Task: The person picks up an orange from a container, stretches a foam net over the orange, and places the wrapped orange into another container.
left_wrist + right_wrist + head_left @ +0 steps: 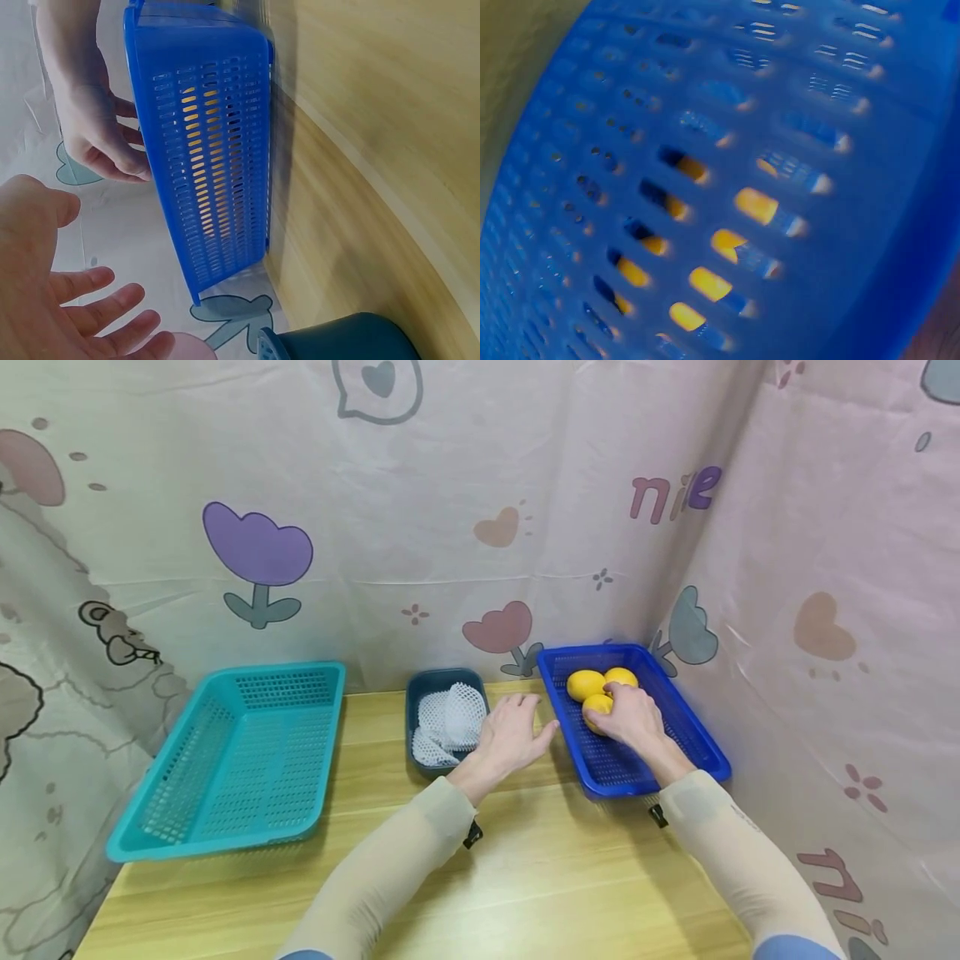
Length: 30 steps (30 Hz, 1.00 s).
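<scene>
Three yellow lemons sit together in the blue slotted basket (pixel 611 767) on the right; two lemons (pixel 585 685) lie toward its back. My right hand (pixel 636 718) reaches over the basket, thumb and fingers curled round the nearest lemon (pixel 595 705). In the right wrist view the basket wall (pixel 877 247) fills the frame, with yellow showing through its slots and the hand mostly hidden. My left hand (pixel 512 735) hovers between the dark teal bin and the basket, fingers spread and holding nothing. White mesh netting (pixel 465 717) lies bunched in the dark teal bin (pixel 411 718).
A large turquoise basket (pixel 262 768) stands on the left of the wooden table (pixel 540 877). Printed curtains (pixel 420 543) hang close behind the table and along the right side, near the blue basket.
</scene>
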Tool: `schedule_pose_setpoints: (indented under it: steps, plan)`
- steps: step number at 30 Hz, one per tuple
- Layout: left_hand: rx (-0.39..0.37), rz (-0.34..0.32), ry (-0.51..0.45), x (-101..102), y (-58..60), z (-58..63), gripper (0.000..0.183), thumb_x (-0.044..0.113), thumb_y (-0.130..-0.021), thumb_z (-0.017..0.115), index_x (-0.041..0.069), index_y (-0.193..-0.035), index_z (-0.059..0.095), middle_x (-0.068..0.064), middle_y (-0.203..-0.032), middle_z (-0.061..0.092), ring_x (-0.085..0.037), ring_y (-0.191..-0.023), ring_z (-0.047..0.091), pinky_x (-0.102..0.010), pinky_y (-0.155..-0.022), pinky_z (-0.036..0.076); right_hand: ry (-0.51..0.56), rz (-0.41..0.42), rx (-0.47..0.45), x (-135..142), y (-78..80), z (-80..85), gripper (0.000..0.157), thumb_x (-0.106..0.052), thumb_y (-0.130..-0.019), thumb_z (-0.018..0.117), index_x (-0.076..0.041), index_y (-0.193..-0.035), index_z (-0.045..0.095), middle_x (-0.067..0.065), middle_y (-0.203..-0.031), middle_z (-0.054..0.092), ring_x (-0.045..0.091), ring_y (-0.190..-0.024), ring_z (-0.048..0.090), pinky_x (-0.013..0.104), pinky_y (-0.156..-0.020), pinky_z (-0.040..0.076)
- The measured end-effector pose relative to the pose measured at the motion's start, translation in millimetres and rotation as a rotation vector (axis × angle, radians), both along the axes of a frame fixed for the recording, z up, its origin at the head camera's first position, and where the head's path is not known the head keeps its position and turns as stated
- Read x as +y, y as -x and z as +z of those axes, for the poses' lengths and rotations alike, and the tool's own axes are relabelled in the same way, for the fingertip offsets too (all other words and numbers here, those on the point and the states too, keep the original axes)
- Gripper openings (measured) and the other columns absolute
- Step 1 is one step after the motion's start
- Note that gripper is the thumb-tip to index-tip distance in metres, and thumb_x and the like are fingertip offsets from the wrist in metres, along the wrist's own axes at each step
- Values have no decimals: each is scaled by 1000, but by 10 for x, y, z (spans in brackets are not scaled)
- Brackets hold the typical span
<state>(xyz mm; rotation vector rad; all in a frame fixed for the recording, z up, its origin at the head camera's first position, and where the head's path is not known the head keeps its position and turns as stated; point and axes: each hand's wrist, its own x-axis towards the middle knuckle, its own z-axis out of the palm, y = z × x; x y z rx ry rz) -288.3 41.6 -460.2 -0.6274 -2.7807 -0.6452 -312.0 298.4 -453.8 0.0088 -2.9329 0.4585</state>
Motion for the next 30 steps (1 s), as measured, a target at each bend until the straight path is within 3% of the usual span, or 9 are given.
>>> schedule_pose_setpoints:
  steps: [14,30]
  plan:
    - [-11,-35,2,126,14,-13,62,57,-109,60,12,-152,66,-12,-148,73,-33,-140,68,-47,-117,59,-53,-29,-59,23,103,-67,75,-51,-95,79,2,-147,65,31,-133,75,47,-105,73,62,-91,63]
    - [-25,-64,45,226,-30,-47,63,59,-110,60,13,-153,64,-11,-151,71,-31,-139,67,-46,-118,59,-122,-60,-126,-20,210,-61,84,-54,-94,77,2,-153,58,29,-136,68,45,-110,69,63,-99,63]
